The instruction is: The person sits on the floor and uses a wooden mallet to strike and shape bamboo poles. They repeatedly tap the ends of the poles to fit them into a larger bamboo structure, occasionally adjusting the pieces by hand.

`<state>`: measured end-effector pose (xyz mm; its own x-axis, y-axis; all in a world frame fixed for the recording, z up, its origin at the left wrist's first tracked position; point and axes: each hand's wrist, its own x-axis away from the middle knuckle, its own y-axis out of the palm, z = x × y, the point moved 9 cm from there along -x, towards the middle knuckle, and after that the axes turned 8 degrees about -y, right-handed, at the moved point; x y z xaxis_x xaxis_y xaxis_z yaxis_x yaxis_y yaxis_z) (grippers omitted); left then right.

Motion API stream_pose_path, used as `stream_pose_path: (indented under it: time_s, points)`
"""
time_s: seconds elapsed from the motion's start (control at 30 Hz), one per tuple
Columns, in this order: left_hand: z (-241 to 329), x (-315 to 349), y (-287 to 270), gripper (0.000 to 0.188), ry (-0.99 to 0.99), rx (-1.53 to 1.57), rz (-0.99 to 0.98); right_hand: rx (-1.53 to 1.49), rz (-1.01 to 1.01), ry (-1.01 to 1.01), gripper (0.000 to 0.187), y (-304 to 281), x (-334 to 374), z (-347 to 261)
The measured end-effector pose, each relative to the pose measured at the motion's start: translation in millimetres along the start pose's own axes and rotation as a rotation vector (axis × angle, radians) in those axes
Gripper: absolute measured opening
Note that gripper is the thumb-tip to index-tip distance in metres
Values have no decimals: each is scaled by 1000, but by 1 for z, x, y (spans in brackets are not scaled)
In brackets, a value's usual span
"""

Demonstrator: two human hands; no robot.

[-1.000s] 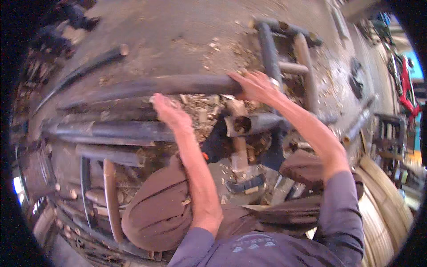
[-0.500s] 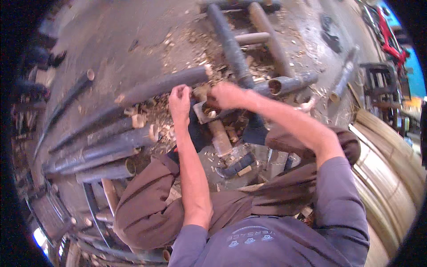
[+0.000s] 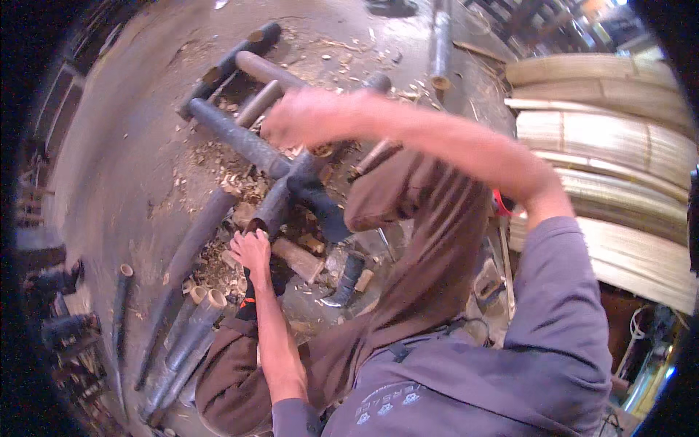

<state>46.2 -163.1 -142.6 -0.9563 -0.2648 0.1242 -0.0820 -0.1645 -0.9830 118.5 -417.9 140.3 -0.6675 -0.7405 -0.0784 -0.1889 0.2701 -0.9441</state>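
Observation:
My left hand [image 3: 250, 250] is at the open near end of a thick dark bamboo pole [image 3: 277, 200], its fingers curled at the rim. This pole crosses a longer grey bamboo pole [image 3: 237, 138] of a ladder-like frame on the floor. Over the frame is my right hand [image 3: 295, 120], smeared by motion; whether its fingers hold anything cannot be made out. A short bamboo crosspiece [image 3: 258, 103] shows beyond it. My dark-covered foot [image 3: 320, 204] rests against the thick pole.
Wood chips [image 3: 218, 269] litter the floor. A dark pole [image 3: 196, 237] and several cut bamboo poles [image 3: 193, 331] lie at left. Near my legs are a cut bamboo piece [image 3: 298, 260] and a dark tool [image 3: 344, 280] with a curved end. Pale bamboo slats [image 3: 604, 146] are stacked at right.
The view has turned, so the frame appears farther left. My right hand has left the open pole end and swung over the frame. The left hand has come to that pole end.

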Motion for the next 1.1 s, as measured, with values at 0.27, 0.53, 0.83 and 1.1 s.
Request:
stream_pose_path:
  time_s: [0.27,0.53,0.83,1.1]
  points:
    - [19,-5,24,41,73,-91,-123,-251,677,682,32,-48,310,100]
    - [-44,17,61,42,172,-208,-286,-481,629,1214,27,193,446,48]
    - [-222,35,34,42,-49,-129,-750,-414,730,1098,26,262,366,103]
    - [-204,83,66,40,-45,-92,-838,-250,1025,1092,36,220,271,150]
